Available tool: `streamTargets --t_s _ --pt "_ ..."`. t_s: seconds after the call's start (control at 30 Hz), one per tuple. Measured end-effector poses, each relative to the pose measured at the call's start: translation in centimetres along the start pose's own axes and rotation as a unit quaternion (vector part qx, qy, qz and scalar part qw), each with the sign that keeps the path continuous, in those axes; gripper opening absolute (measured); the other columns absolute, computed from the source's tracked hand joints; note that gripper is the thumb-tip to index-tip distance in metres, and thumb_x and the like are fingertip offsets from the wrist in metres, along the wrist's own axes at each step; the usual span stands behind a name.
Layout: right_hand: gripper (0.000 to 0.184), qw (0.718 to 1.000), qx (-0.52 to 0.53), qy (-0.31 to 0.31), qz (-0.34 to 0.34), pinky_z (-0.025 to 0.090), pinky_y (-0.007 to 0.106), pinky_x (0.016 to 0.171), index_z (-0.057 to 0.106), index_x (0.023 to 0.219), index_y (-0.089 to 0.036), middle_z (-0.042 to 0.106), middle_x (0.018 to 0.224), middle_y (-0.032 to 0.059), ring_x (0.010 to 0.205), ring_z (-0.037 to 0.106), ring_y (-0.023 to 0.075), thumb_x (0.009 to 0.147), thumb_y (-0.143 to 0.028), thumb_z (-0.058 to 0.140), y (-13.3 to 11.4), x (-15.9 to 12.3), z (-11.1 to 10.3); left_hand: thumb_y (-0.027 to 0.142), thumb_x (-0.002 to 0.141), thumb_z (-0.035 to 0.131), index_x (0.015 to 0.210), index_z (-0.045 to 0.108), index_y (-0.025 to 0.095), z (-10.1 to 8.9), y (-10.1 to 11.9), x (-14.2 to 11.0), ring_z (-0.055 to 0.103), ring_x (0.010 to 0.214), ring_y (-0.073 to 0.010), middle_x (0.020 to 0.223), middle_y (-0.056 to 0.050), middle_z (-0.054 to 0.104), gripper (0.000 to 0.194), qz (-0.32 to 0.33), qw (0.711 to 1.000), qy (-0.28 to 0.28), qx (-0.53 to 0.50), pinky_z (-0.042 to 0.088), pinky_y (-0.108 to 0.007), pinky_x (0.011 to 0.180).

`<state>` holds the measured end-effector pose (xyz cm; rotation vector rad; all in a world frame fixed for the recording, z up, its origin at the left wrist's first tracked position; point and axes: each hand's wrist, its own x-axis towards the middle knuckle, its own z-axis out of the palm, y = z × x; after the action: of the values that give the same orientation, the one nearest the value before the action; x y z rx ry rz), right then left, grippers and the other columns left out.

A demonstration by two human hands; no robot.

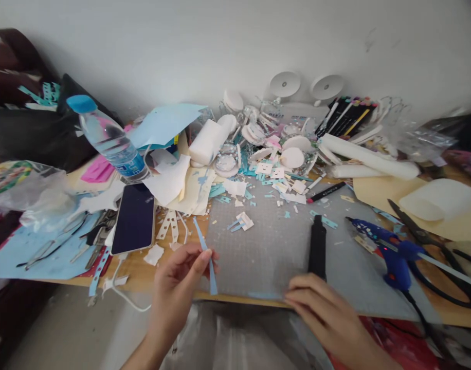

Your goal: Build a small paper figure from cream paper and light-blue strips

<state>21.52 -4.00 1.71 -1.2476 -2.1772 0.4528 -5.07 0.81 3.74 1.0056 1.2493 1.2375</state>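
My left hand [183,280] is closed in a pinch on a narrow light-blue paper strip [201,237], held slanting over the mat's left edge. At the front edge of the grey cutting mat [274,246], my right hand [320,308] has its fingers pressed together. A second, blurred light-blue paper strip [266,295] reaches its fingertips. Just beyond that hand lies a black-handled tool [318,249]; its exact kind is unclear. A small white paper piece with two blue legs [242,221] rests on the mat ahead of my hands.
At right are a blue glue gun [390,252] and large black scissors [439,252]. A phone [134,219] and a tilted-looking water bottle [110,141] stand at left. Paper scraps, white discs [293,158], a black marker [326,192] and rolls [370,154] crowd the back by the wall.
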Motion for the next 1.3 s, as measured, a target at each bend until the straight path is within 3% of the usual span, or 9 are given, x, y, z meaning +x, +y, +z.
streamTargets --t_s 0.2,0.33,0.43,0.57,0.73,0.87,0.97,1.13,1.3 --pt "0.011 0.996 -0.046 0.068 -0.022 0.051 0.028 0.080 0.061 0.087 -0.022 0.068 0.087 0.0033 0.085 0.065 0.0164 0.092 -0.017 0.052 3.1 9.5 -2.3 0.024 0.085 0.069 0.106 0.059 0.024 0.7 0.9 -0.7 0.063 0.051 -0.0084 0.068 0.004 0.068 0.023 0.005 0.998 -0.050 -0.033 0.050 -0.016 0.050" --pt "0.012 0.995 -0.075 0.068 0.003 0.052 0.033 0.075 0.063 0.090 -0.019 0.066 0.087 0.0063 0.075 0.063 0.0181 0.090 -0.019 0.051 7.1 16.3 -0.9 0.025 0.084 0.069 0.096 0.058 0.023 1.0 1.0 -1.5 0.064 0.054 -0.0089 0.070 0.004 0.069 0.016 0.002 0.998 -0.050 -0.039 0.051 -0.016 0.051" --pt "0.028 0.993 -0.092 0.076 0.008 0.052 0.043 0.087 0.060 0.111 -0.015 0.064 0.105 0.0138 0.096 0.064 0.0254 0.088 -0.014 0.046 8.7 17.9 0.0 0.026 0.084 0.069 0.086 0.065 0.019 0.9 0.5 -1.9 0.065 0.059 -0.0091 0.072 0.001 0.070 0.008 0.005 0.999 -0.045 -0.001 0.054 -0.016 0.056" --pt "0.044 0.990 -0.110 0.088 -0.012 0.041 0.050 0.105 0.051 0.129 -0.015 0.054 0.127 0.0171 0.123 0.050 0.0290 0.087 -0.008 0.039 7.4 13.6 -1.5 0.027 0.085 0.067 0.095 0.070 0.020 1.1 -0.4 -1.8 0.071 0.072 -0.0127 0.085 -0.002 0.075 0.013 0.001 0.997 -0.056 0.050 0.058 -0.020 0.068" --pt "0.049 0.972 -0.226 0.014 -0.057 0.047 0.047 0.094 0.058 0.120 -0.017 0.055 0.120 0.0140 0.109 0.054 0.0284 0.080 0.004 0.038 6.2 4.0 -3.9 0.021 0.084 0.067 0.105 0.070 0.022 2.8 -1.9 -0.8 0.071 0.083 -0.0141 0.092 -0.002 0.075 0.021 0.032 0.985 -0.126 0.115 0.059 -0.022 0.076" --pt "0.057 0.961 -0.272 -0.042 -0.024 0.051 0.048 0.088 0.058 0.123 -0.019 0.055 0.126 0.0131 0.106 0.053 0.0291 0.076 0.008 0.039 7.1 -0.5 -3.6 0.015 0.084 0.066 0.113 0.065 0.022 4.8 -3.3 -0.3 0.069 0.078 -0.0129 0.094 -0.002 0.070 0.030 0.073 0.962 -0.208 0.162 0.059 -0.023 0.073" --pt "0.057 0.963 -0.264 -0.049 -0.009 0.050 0.051 0.090 0.059 0.119 -0.016 0.053 0.132 0.0132 0.110 0.050 0.0306 0.074 0.010 0.038 7.9 -1.3 -3.1 0.012 0.087 0.061 0.118 0.060 0.022 5.5 -3.7 -0.3 0.067 0.080 -0.0131 0.106 -0.005 0.065 0.032 0.118 0.928 -0.256 0.242 0.058 -0.025 0.074" --pt "0.049 0.977 -0.208 -0.032 -0.027 0.047 0.051 0.092 0.060 0.112 -0.015 0.053 0.133 0.0145 0.114 0.049 0.0313 0.075 0.010 0.038 8.2 -0.5 -3.1 0.015 0.092 0.057 0.120 0.056 0.022 4.2 -3.1 0.0 0.058 0.109 -0.0228 0.118 -0.009 0.059 0.029 0.237 0.850 -0.234 0.407 0.052 -0.039 0.093" --pt "0.030 0.989 -0.065 0.130 -0.008 0.043 0.046 0.094 0.059 0.104 -0.022 0.059 0.122 0.0101 0.109 0.056 0.0269 0.083 -0.003 0.053 6.2 -0.4 -4.7 0.025 0.093 0.058 0.121 0.057 0.020 2.7 -1.3 1.8 0.051 0.120 -0.0260 0.127 -0.011 0.059 0.028 0.285 0.782 -0.284 0.475 0.046 -0.044 0.102"
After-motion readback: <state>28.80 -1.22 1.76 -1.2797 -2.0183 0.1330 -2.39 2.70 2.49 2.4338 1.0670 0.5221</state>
